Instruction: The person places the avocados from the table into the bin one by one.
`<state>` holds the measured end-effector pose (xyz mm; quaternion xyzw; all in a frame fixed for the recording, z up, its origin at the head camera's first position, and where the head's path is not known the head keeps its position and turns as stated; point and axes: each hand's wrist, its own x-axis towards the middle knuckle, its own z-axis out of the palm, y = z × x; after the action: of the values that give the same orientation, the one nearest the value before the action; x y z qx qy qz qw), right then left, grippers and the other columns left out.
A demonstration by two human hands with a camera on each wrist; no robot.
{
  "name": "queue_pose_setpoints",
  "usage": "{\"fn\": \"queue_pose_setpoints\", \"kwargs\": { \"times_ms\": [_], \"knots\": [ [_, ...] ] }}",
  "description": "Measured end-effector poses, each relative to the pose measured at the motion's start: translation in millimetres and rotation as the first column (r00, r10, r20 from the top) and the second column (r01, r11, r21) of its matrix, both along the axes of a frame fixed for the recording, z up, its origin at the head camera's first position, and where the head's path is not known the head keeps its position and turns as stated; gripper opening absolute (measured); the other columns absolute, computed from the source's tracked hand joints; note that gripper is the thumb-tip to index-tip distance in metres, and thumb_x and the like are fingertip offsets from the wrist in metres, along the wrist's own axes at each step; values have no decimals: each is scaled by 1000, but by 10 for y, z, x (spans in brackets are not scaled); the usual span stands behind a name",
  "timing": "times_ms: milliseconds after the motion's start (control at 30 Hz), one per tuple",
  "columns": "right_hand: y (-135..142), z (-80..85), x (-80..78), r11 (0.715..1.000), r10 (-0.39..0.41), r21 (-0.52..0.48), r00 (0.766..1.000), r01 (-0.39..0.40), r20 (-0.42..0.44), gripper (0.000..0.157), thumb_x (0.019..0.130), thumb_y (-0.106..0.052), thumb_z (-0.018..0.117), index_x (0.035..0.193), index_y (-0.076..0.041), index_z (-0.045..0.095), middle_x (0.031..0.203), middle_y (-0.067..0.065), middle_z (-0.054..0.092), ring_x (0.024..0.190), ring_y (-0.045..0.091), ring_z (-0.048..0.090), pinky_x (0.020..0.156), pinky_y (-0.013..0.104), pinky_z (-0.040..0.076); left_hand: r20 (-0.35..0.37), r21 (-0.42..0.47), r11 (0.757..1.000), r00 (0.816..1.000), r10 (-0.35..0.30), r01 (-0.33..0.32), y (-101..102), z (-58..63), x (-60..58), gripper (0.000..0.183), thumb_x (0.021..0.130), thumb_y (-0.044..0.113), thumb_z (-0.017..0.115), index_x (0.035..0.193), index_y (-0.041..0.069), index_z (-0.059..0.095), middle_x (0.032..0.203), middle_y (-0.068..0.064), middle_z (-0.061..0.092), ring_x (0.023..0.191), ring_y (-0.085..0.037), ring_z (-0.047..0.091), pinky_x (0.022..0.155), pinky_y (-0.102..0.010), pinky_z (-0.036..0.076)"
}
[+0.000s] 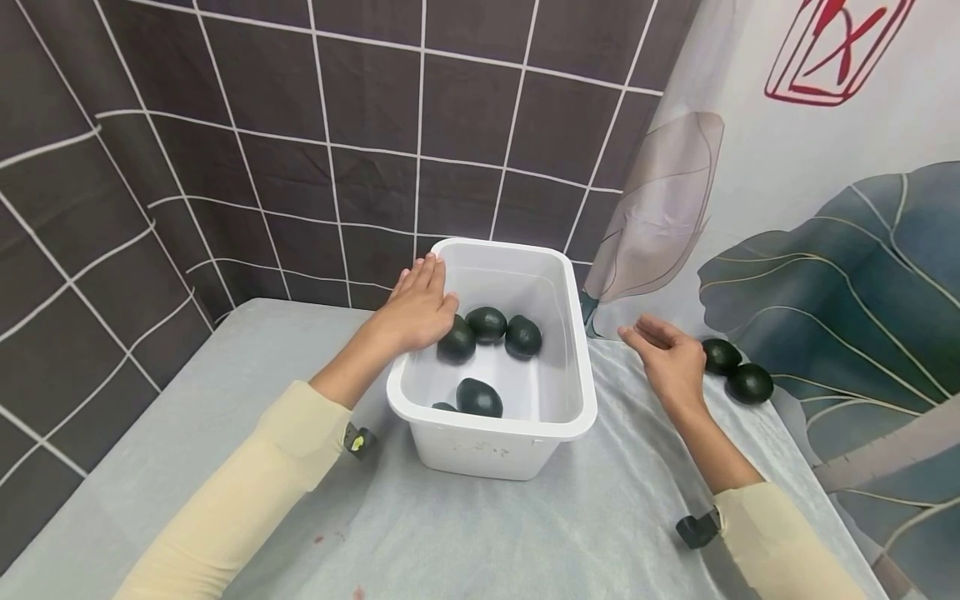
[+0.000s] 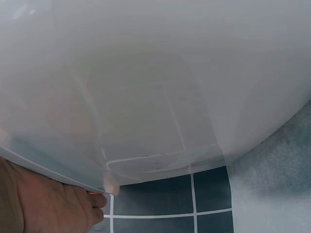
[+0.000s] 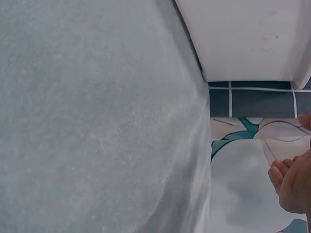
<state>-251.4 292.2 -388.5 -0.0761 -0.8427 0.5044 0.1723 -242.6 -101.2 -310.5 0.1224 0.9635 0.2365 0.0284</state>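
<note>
A white plastic tub (image 1: 491,429) stands on the cloth-covered table with several dark green avocados inside, among them one avocado (image 1: 480,398) near its front wall. My left hand (image 1: 420,308) rests on the tub's left rim, fingers extended; in the left wrist view the same hand (image 2: 56,206) shows beside the tub's wall (image 2: 146,97). To the right of the tub, my right hand (image 1: 671,362) is held with loosely bent fingers and nothing visible in it. Just beyond that hand, two avocados, a rear avocado (image 1: 722,356) and a front avocado (image 1: 750,383), lie touching on the table.
A pale grey-blue cloth (image 1: 600,517) covers the table, wrinkled right of the tub. Behind stands a dark wall covering (image 1: 375,183) with a white grid. A white curtain with large painted leaves (image 1: 840,292) hangs along the right edge.
</note>
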Motion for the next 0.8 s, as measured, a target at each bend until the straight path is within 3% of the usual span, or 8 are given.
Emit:
{"fn": "queue_pose_setpoints", "kwargs": {
  "times_ms": [800],
  "knots": [
    [187, -19, -1, 999, -30, 16, 998, 29, 62, 68, 99, -51, 85, 155, -15, 71, 152, 10, 75, 110, -16, 68, 88, 1, 51, 1, -4, 1000, 1000, -1, 1, 8, -1, -7, 79, 117, 37, 25, 179, -5, 2, 190, -23, -7, 179, -40, -6, 147, -50, -6]
  ]
}}
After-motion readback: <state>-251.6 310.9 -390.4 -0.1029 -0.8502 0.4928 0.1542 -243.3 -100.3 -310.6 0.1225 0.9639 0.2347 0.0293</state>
